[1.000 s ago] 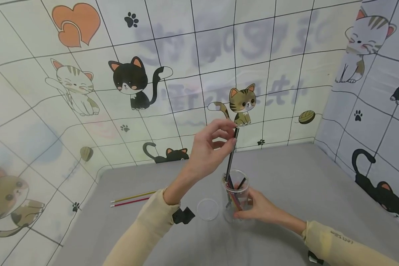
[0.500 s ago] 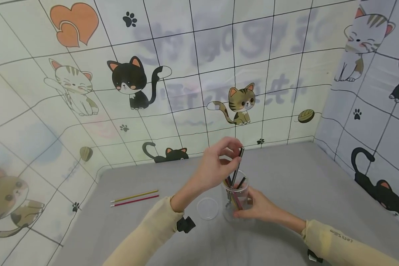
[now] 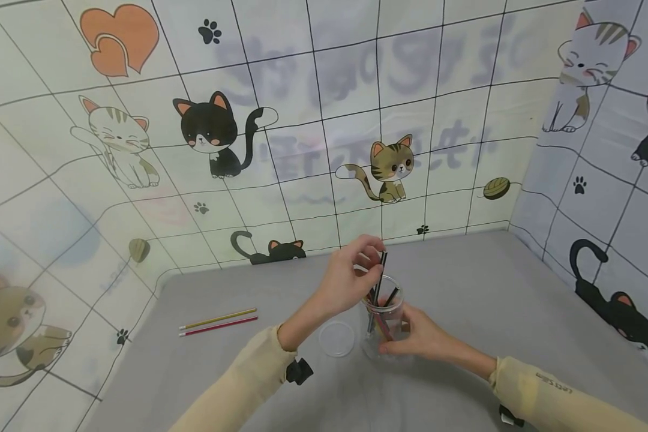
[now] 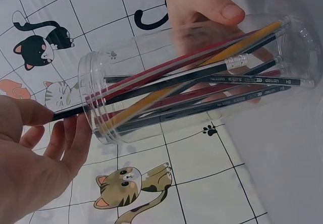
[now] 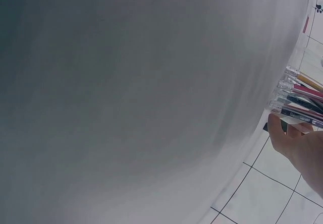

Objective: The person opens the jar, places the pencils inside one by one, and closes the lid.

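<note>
A black pencil [image 3: 382,267] is pinched between the thumb and fingers of my left hand [image 3: 342,276], just above the mouth of a clear jar [image 3: 393,308]. In the left wrist view that pencil [image 4: 161,84] slants down through the mouth, its silver ferrule end well inside. Several more pencils lean in the jar, among them a yellow pencil [image 4: 227,49], red ones and other black ones. My right hand [image 3: 423,336] grips the jar low on its right side, fingers curled around the wall; the jar stands upright on the table.
A round clear lid [image 3: 337,339] lies flat left of the jar. Farther left, a yellow pencil [image 3: 218,318] and a red pencil [image 3: 218,326] lie side by side on the grey table [image 3: 448,270]. A cat-print cloth wall [image 3: 302,120] rises behind.
My left hand has come down with the black pencil, which has sunk deeper into the jar and stands more upright. The right hand and the jar have stayed put.
</note>
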`<state>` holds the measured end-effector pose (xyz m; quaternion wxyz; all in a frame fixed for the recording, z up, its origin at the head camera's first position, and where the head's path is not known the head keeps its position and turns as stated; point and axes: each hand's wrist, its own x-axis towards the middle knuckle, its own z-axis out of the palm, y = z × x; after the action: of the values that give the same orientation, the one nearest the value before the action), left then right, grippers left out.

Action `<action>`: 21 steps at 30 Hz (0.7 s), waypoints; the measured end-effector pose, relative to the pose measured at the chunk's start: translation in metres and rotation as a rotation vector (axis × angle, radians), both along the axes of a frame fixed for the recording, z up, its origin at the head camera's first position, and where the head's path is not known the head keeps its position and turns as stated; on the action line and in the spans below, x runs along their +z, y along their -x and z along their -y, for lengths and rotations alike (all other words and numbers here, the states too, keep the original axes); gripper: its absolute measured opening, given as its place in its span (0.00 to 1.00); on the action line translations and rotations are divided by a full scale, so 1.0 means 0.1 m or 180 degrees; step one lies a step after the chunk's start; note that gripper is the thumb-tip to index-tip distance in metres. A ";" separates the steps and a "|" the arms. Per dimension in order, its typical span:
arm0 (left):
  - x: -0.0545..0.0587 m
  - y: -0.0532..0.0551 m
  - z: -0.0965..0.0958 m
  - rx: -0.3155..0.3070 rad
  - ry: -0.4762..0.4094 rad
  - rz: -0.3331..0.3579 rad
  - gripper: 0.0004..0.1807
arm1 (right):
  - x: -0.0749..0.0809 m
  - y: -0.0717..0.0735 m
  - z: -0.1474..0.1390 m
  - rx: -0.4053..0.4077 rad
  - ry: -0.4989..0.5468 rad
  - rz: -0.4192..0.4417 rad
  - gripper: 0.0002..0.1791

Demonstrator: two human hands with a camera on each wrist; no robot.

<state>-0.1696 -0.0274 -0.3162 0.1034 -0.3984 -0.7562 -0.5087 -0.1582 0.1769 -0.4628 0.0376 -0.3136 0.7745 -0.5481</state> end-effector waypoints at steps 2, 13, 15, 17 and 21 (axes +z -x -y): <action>-0.01 0.01 0.01 0.0007 0.0030 -0.0003 0.15 | 0.00 0.00 0.00 0.0011 0.0005 -0.0011 0.39; -0.03 -0.03 0.03 0.0007 0.0269 -0.0154 0.12 | 0.00 -0.01 0.01 0.0006 0.0002 -0.0027 0.40; -0.03 -0.03 0.03 0.0024 0.0288 -0.0255 0.11 | 0.00 -0.01 0.02 -0.0002 -0.0001 -0.0065 0.40; -0.03 -0.03 0.04 0.0080 0.0288 -0.0371 0.10 | -0.01 0.00 0.02 -0.0022 -0.0006 -0.0090 0.40; -0.01 -0.02 0.08 0.0280 0.0273 -0.0479 0.10 | -0.01 0.00 0.01 -0.0040 -0.0004 -0.0067 0.40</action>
<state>-0.1680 -0.0357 -0.3169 0.1650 -0.4059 -0.7841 -0.4394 -0.1587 0.1755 -0.4641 0.0262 -0.3144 0.7772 -0.5445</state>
